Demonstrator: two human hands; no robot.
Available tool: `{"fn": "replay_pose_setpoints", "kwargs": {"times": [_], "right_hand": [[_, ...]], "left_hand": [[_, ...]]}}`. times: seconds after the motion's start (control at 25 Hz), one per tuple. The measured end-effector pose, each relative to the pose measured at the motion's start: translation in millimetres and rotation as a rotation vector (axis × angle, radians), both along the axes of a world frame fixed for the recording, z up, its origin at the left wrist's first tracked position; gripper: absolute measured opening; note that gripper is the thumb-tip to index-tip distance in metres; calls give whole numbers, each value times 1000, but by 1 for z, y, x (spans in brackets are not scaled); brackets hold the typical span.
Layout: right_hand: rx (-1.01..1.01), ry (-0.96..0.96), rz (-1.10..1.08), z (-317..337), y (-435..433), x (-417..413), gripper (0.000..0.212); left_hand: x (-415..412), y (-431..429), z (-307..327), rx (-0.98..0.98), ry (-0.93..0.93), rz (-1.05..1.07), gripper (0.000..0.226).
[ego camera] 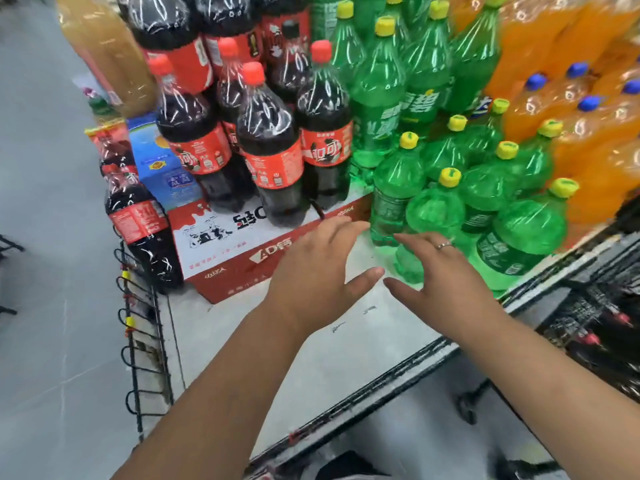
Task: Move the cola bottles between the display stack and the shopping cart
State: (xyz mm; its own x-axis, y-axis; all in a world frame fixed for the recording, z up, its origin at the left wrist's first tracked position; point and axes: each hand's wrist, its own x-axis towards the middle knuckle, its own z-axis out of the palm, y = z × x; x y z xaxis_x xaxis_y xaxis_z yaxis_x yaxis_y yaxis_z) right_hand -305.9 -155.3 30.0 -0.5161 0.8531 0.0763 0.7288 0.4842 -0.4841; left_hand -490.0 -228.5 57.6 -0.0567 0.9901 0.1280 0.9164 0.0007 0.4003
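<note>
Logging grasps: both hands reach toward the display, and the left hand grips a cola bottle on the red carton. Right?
No. In the head view the left hand is open and grips nothing, hovering near the cola bottles on the red carton. The rest holds.

— How do the hands stand?
— Both reach forward, side by side. The left hand [318, 271] and the right hand [446, 282] are spread, palms down, fingers straight.
— Gripping anything?
— Nothing. The thumbs point toward each other, tips close but apart.
</note>
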Motion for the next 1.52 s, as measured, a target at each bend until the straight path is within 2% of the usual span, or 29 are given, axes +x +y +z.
{"fn": "replay_pose_setpoints", "kwargs": {"times": [0.24, 0.56, 0.72, 1.08, 1.52], "right_hand": [[-42, -29, -165, 3, -24, 162, 72], [-113, -113, -408, 8, -69, 355, 75], [-163, -140, -545, 11, -85, 424, 74], [-239, -146, -753, -4, -78, 508, 75], [-330, -174, -849, -22, 22, 557, 77]], "left_hand": [[139, 11, 6, -24, 54, -165, 72], [326, 21, 7, -49, 25, -393, 71], [392, 27, 6, -67, 66, -518, 58], [483, 79, -13, -159, 74, -691, 60], [544, 223, -39, -243, 95, -775, 64]]}}
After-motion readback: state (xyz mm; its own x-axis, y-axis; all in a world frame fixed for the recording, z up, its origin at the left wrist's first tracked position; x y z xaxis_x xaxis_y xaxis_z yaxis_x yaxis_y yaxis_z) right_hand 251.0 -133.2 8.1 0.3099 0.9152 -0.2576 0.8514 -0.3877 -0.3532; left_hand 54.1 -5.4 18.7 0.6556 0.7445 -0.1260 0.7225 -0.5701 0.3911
